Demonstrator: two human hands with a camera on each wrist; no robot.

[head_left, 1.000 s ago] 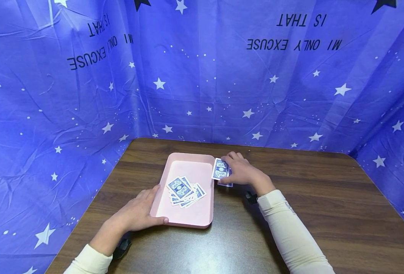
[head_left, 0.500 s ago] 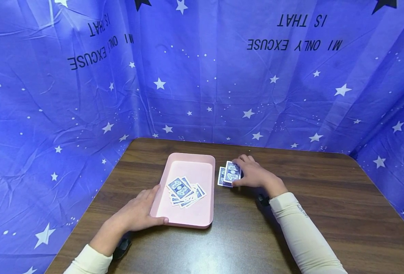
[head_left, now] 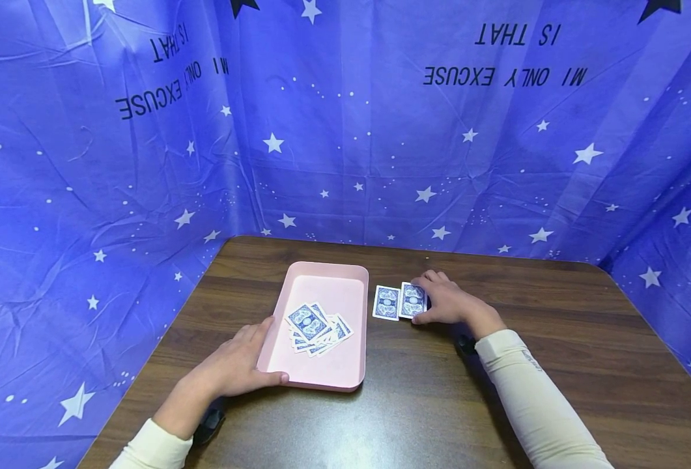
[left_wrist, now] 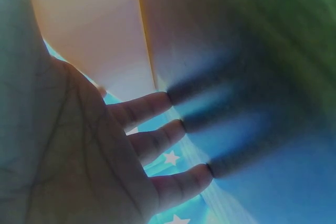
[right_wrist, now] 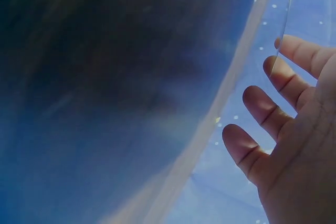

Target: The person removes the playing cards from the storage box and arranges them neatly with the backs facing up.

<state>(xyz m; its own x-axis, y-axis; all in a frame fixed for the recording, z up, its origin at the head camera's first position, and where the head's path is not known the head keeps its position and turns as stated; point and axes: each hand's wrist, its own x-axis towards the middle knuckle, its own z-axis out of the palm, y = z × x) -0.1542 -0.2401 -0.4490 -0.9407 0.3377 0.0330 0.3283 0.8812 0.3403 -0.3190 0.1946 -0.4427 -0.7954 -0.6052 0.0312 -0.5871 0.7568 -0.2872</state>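
A blue-backed playing card (head_left: 412, 301) is pinched at its right side by my right hand (head_left: 449, 301), thumb on the near edge and fingers at the far one. In the right wrist view the card's thin edge meets the fingertips (right_wrist: 270, 64). Just left of it, a second playing card (head_left: 386, 303) lies face down on the table. My left hand (head_left: 234, 361) rests against the pink tray (head_left: 336, 288), thumb at its near rim and fingers along its left wall. Several face-down cards (head_left: 307, 322) lie in a loose heap inside. The left wrist view shows three extended fingers (left_wrist: 181, 184) touching the tabletop.
The wooden table (head_left: 556, 339) extends widely to the right of my right hand. Blue star-printed cloth (head_left: 345, 163) hangs behind and at both sides of it. A dark wrist device (head_left: 209, 426) sits under my left wrist, another (head_left: 465, 344) under my right.
My right hand has moved right, away from the tray, carrying the card. That card overlapped the other loose card earlier and now sits beside it. The left hand and tray stay put.
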